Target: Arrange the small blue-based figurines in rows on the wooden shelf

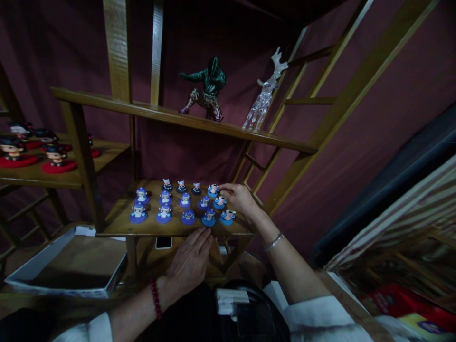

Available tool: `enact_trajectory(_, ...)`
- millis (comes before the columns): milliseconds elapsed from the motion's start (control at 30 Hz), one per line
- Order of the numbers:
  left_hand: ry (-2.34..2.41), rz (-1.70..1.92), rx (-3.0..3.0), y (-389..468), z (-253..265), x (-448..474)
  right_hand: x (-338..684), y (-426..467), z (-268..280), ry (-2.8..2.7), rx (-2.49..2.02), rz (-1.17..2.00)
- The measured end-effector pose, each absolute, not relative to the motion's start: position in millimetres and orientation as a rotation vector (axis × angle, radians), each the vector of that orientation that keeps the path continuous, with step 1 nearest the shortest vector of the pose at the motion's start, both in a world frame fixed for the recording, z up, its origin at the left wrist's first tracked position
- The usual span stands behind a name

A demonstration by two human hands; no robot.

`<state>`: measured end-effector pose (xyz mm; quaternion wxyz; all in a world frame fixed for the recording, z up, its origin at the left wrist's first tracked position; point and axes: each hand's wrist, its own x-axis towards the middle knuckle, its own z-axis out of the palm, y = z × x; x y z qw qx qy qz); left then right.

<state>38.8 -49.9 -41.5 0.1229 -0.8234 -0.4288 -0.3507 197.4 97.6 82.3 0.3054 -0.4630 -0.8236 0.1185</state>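
Note:
Rows of small figurines on round bases stand on a wooden shelf [119, 221]. At the back right, my right hand [239, 196] has its fingertips closed at the side of a figurine on a blue base [213, 191]. Two more with blue bases, a middle figurine [220, 203] and a front figurine [227, 217], stand in the same right-hand column. My left hand [190, 254] lies with its fingers stretched out at the shelf's front edge, just below a purple-haired figurine [208, 217], holding nothing. Several purple-based figurines [164, 213] fill the left and middle; dark-based figurines [181, 185] line the back.
Above, a wooden shelf board [156, 113] carries a green crouching statue [210, 88] and a clear deer statue [263, 97]. Red-based figurines [57, 157] stand on the left shelf. Below are an open box [71, 261] and a phone [164, 242]. A slanted wooden ladder frame [351, 85] borders the right.

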Motion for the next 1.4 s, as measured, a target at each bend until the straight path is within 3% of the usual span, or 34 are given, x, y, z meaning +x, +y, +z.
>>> enact_trajectory(133,-1.264,-1.025,-2.386,-49.1,-37.8,41.4,186.9,95.8,83.7,-2.327,-1.125,0.417)
enact_trajectory(467,-1.31,-1.003,-2.431,-46.1,-33.8,46.0,159.4,97.8,84.3,-2.653,-1.211,0.223)
enact_trajectory(1400,-1.329,-0.944,-2.517,-44.1,-40.1,39.6,140.4,97.7,85.3,-2.784,-1.388,0.0)
